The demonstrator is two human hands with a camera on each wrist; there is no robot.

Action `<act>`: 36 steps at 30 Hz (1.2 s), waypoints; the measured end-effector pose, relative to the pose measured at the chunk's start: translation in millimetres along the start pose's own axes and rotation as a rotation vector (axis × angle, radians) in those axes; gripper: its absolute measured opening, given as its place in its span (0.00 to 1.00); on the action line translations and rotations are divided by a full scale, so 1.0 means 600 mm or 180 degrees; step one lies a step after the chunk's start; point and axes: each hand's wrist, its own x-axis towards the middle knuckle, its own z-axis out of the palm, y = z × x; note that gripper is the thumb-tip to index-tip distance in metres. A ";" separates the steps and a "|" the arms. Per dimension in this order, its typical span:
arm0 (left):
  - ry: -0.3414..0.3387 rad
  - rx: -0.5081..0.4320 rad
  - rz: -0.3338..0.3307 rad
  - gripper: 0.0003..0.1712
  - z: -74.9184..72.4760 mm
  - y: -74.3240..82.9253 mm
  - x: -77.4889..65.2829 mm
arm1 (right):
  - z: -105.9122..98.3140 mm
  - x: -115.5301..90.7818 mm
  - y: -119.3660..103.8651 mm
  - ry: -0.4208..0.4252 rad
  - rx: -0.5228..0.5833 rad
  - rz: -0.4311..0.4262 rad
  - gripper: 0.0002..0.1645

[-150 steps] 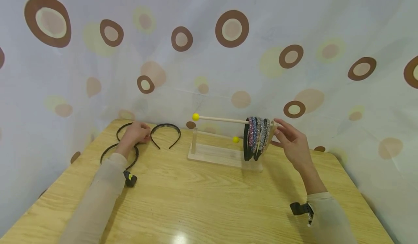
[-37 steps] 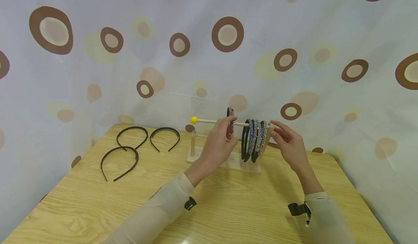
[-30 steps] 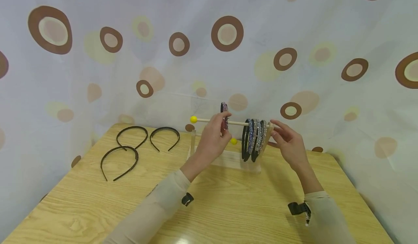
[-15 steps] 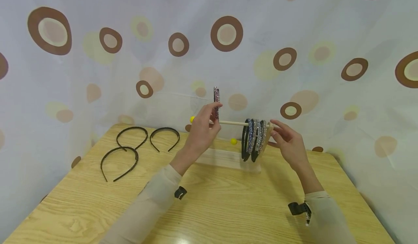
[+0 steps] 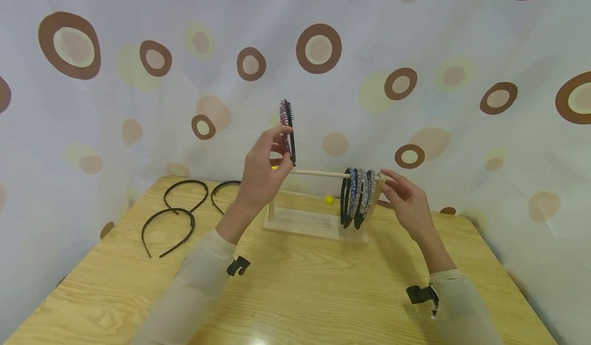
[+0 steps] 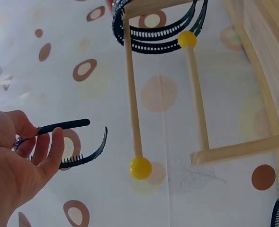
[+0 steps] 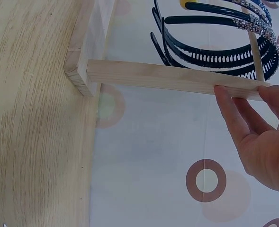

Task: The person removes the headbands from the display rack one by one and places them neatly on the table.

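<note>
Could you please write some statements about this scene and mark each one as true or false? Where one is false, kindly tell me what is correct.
1. The left hand holds a glittery headband. True.
2. The right hand holds an upright of the wooden stand. True.
3. The glittery headband is hanging on the wooden stand. False: the left hand holds it clear of the upper rod.
4. Three black headbands lie on the table. True; the left hand partly hides one.
5. Both yellow balls are on the same rod. False: the upper rod and the lower rod each have one.
</note>
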 end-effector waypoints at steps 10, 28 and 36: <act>-0.0097 0.0057 -0.0251 0.32 -0.086 0.005 -0.038 | 0.001 -0.001 -0.004 -0.0028 -0.0044 -0.0027 0.25; -0.1288 -0.0945 -0.1727 0.29 -0.216 -0.052 -0.114 | 0.001 0.007 -0.007 0.0022 -0.0110 -0.0130 0.25; -0.1638 -0.1261 -0.2445 0.28 -0.250 -0.097 -0.152 | 0.003 0.002 -0.003 0.0002 -0.0049 -0.0061 0.25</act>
